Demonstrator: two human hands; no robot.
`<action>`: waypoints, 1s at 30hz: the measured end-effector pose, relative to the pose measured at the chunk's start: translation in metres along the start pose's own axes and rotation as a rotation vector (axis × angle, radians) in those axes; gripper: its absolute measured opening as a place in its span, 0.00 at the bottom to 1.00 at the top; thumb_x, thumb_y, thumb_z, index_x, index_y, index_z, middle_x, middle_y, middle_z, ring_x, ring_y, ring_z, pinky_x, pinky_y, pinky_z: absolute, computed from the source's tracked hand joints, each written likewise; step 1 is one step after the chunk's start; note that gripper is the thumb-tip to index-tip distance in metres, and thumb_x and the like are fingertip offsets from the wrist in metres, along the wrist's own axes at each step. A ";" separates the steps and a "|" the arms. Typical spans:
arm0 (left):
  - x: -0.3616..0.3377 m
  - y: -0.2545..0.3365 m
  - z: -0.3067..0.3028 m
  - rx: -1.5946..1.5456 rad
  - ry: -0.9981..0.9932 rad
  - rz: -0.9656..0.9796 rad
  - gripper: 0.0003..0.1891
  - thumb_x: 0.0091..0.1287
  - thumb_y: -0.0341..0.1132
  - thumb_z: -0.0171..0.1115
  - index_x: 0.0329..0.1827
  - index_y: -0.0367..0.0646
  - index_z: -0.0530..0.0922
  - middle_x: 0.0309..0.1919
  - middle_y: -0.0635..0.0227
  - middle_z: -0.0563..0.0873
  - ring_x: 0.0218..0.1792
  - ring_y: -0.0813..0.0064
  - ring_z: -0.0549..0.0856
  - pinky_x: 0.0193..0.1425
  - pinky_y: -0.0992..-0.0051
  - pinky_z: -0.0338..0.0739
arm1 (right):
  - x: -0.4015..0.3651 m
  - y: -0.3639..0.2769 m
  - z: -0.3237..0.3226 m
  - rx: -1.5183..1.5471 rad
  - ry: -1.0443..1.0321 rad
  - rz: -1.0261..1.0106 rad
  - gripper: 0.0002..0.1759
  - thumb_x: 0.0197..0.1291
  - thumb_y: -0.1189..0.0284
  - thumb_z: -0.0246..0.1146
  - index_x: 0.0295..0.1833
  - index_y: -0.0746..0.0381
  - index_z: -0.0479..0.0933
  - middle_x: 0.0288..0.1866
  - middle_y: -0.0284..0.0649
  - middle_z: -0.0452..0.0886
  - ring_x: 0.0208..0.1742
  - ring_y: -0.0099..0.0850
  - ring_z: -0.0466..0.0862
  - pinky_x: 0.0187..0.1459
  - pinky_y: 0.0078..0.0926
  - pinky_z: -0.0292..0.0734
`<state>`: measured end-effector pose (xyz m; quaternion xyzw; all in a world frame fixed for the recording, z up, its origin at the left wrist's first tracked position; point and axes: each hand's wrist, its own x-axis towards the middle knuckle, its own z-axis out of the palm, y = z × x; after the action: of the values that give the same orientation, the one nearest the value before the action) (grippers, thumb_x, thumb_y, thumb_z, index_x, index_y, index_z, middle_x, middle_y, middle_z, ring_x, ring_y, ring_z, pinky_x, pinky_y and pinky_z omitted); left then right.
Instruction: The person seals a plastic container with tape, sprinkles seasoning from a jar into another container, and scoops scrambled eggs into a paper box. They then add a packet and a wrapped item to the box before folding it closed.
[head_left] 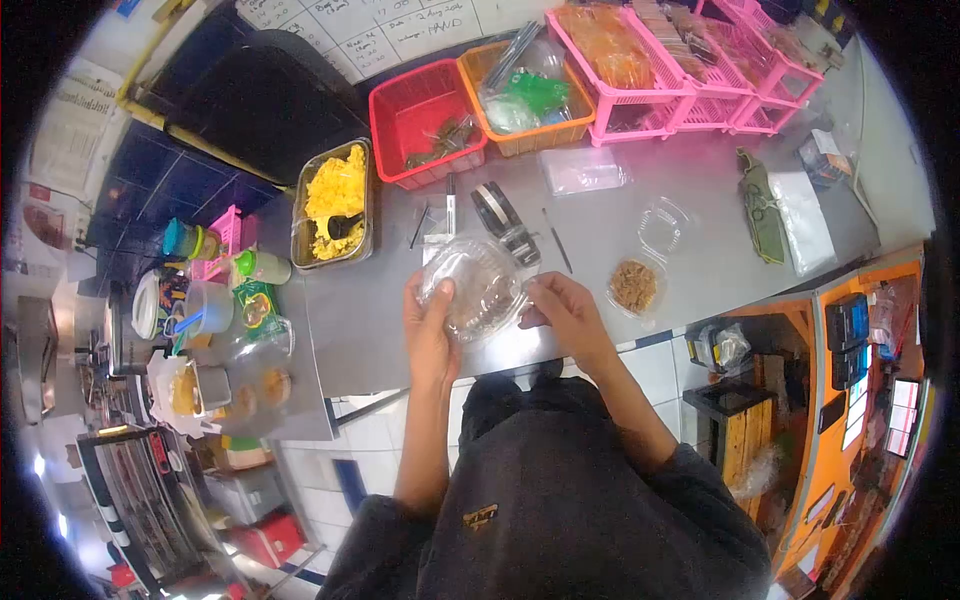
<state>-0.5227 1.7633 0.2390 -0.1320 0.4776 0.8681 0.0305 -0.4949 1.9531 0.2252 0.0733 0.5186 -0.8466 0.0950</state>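
Stainless counter is stretching across the middle of the frame, and both hands are meeting over its near edge at centre. The left hand is wrapping its fingers round the left side of a clear plastic clamshell container, thumb on top. The right hand is pinching the container's right rim. A small tub of brown shreds is sitting just right of that hand. A tray of yellow food is lying toward the upper left, beside a red basket.
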 end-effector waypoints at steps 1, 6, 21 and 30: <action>-0.002 0.002 0.001 0.046 -0.020 -0.004 0.27 0.70 0.35 0.68 0.67 0.41 0.66 0.56 0.60 0.80 0.57 0.70 0.80 0.62 0.67 0.78 | 0.000 -0.002 0.002 -0.003 -0.003 0.003 0.11 0.71 0.69 0.64 0.50 0.66 0.77 0.37 0.34 0.83 0.38 0.20 0.82 0.44 0.20 0.82; -0.001 0.001 -0.011 0.060 -0.052 -0.013 0.28 0.70 0.35 0.68 0.68 0.42 0.64 0.58 0.59 0.78 0.59 0.69 0.78 0.63 0.67 0.77 | 0.006 0.004 0.003 -0.138 -0.042 0.033 0.11 0.73 0.66 0.61 0.47 0.64 0.80 0.39 0.32 0.83 0.36 0.18 0.82 0.44 0.21 0.80; -0.046 -0.027 -0.075 0.022 0.010 -0.064 0.04 0.76 0.29 0.58 0.39 0.44 0.76 0.39 0.72 0.82 0.43 0.80 0.82 0.57 0.71 0.81 | 0.002 0.052 0.028 0.007 0.029 0.042 0.12 0.72 0.66 0.64 0.46 0.66 0.79 0.39 0.33 0.83 0.39 0.22 0.82 0.48 0.25 0.82; -0.035 -0.051 -0.097 -0.045 -0.087 0.052 0.05 0.75 0.29 0.58 0.50 0.43 0.73 0.49 0.64 0.83 0.51 0.72 0.84 0.64 0.63 0.79 | 0.002 0.062 0.033 -0.001 0.050 0.017 0.12 0.70 0.66 0.66 0.47 0.65 0.80 0.38 0.34 0.83 0.38 0.22 0.82 0.46 0.23 0.80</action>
<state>-0.4606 1.7121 0.1568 -0.0824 0.4594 0.8840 0.0255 -0.4835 1.8963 0.1861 0.0991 0.5205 -0.8434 0.0892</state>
